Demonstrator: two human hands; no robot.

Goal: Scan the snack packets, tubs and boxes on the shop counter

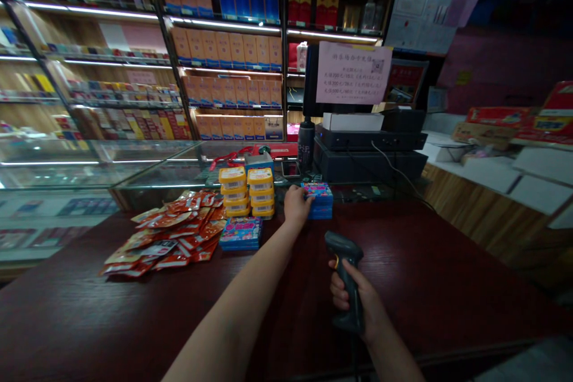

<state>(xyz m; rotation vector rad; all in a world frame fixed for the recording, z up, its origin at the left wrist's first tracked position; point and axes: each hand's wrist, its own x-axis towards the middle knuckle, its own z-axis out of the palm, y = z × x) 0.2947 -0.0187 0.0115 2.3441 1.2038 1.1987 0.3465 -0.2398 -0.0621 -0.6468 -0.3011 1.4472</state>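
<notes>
My left hand (297, 205) reaches out over the dark red counter (286, 310), its fingers closed at the left edge of a stack of small blue and pink boxes (321, 210). They seem to grip the top box; the fingertips are partly hidden. In my right hand (358, 295) is a dark grey barcode scanner (347, 250), held by its handle, its head pointing up and left. A second low stack of blue boxes (240, 234) lies left of my left forearm. Behind it stand two piles of yellow tubs (234, 178). Farther left spreads a heap of orange-red snack packets (174, 227).
A monitor with a paper notice (353, 74) stands above black till equipment (371, 155) at the back. Beside it is a dark bottle (306, 143). A glass display case (152, 167) borders the counter's far side. White cartons (544, 167) are piled at right.
</notes>
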